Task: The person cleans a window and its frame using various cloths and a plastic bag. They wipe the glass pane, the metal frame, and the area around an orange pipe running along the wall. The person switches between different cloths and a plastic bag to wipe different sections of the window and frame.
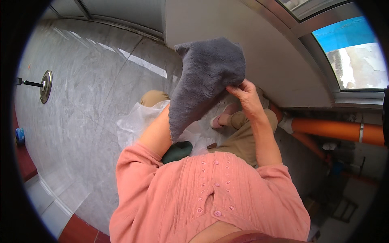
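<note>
A piece of grey plush cloth (209,70) with a ragged lower edge is held up in front of me. My right hand (249,97) pinches its right edge between thumb and fingers. My left forearm (157,130) reaches up behind the cloth, which hides my left hand, so its grip cannot be seen. Below the cloth, translucent white plastic (130,124) lies over my lap and knee. A dark green fabric-like item (177,152) rests close to my waist, partly covered by my left arm.
A round metal disc (46,86) with a black rod stands on the grey floor (82,100) at left. To the right are a white wall (209,21), a metal-framed window (322,65) and an orange pipe (328,127). A blue container (20,136) sits at the far left.
</note>
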A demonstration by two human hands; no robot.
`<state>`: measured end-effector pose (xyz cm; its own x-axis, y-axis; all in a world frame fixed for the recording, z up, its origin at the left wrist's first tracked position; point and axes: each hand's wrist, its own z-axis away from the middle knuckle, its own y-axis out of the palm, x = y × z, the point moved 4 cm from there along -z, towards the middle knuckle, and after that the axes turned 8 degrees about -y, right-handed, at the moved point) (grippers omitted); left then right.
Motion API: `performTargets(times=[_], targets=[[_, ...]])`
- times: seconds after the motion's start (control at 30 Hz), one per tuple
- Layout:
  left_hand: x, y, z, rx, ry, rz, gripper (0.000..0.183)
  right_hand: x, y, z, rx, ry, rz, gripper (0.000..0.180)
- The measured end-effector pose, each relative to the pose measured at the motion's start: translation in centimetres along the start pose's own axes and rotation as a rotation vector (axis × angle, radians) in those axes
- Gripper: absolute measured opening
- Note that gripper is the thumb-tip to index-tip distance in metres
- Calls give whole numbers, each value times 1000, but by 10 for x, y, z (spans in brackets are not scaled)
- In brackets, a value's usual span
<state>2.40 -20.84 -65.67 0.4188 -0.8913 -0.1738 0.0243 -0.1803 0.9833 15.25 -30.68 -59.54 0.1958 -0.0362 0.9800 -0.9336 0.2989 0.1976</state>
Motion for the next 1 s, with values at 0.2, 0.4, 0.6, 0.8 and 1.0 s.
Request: performTargets(times=[0.2, 0.4, 0.6, 0.8, 1.0], targets=[[-43, -65, -3, -679, 177, -162, 32, 12, -83, -21, -269, 27, -519, 20], [-57, -114, 12, -917, 226, -256, 26, 125, -22, -100, -325, -1039, 983, 15], [-48, -75, 5, -752, 202, -287, 20, 25, -9, -254, 149, -1392, 2007, 31], [-67, -79, -2, -817, 217, -322, 20, -22, 74, -384, 478, -992, 1957, 25], [-75, -81, -9, -811, 237, -319, 20, -24, 44, -318, 492, -1484, 2001, 25]])
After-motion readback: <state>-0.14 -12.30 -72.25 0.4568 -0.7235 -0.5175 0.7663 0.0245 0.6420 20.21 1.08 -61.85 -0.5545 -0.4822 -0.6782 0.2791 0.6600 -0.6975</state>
